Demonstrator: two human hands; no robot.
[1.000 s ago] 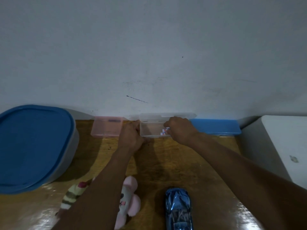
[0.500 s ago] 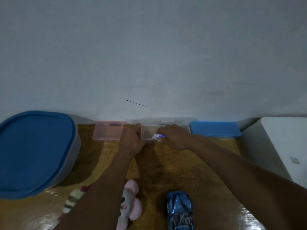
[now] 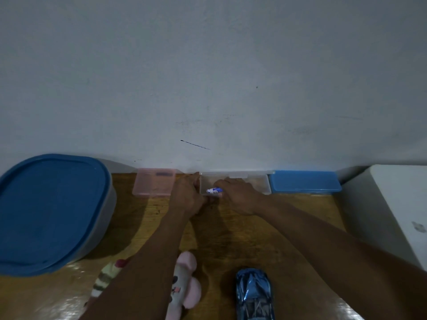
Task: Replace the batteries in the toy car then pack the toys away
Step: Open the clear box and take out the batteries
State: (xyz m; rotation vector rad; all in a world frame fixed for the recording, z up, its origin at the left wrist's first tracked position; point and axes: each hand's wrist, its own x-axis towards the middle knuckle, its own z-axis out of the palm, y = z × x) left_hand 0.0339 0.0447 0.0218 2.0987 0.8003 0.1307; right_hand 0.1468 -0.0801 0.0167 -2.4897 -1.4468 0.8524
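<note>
From my remote seat I start at the far left, where a big blue-lidded tub (image 3: 50, 211) sits closed, its contents hidden; in front of it lie a striped plush (image 3: 106, 278) and a pink plush (image 3: 186, 289) on the wooden table (image 3: 242, 232). Against the wall, the pink box (image 3: 153, 184) looks shut with something dark inside that I cannot identify. The left hand (image 3: 188, 195) curls its fingers round the left end of the clear box (image 3: 258, 183), whose lid stands open against the wall. At that box's near-left corner the right hand (image 3: 240, 197) pinches a white-and-blue battery (image 3: 213, 190), long axis running left to right, just past its fingertips toward the left hand; I see nothing else in the box. The toy car (image 3: 254, 296) waits well back toward me, nose pointing away, nearer the right arm, so I judge the battery must travel back to it. Further right, a closed blue box (image 3: 305, 182) and a white block (image 3: 392, 211)
</note>
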